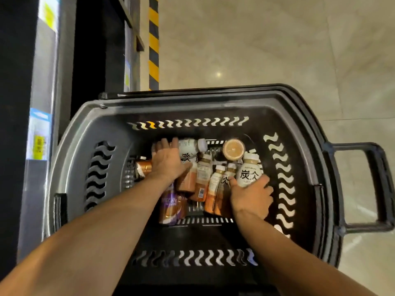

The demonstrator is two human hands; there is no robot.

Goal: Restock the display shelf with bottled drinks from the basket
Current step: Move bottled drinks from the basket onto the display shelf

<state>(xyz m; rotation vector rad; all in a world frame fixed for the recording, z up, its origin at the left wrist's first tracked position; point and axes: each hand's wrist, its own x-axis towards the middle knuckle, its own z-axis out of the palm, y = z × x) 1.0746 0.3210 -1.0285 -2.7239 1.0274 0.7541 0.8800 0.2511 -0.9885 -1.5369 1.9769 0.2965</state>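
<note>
Bottles fill the floor of the dark basket [89, 124] — the brown bottles [203, 174] mostly lie lengthwise, caps away from the person. The right hand [252, 197] curls thumb and fingers round the base of a white bottle [249, 171], cap pointing away. The left hand [168, 161] lies over the far-left heap, fingers close together — its palm hides any grip, possibly none.

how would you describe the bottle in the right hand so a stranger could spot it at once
Look into the dark grey basket at the heap of drinks on its floor. At the heap's right edge the right hand grips a white bottle. Its broad cream body carries big black characters facing up, unlike the slim brown bottles just left of it.
</note>
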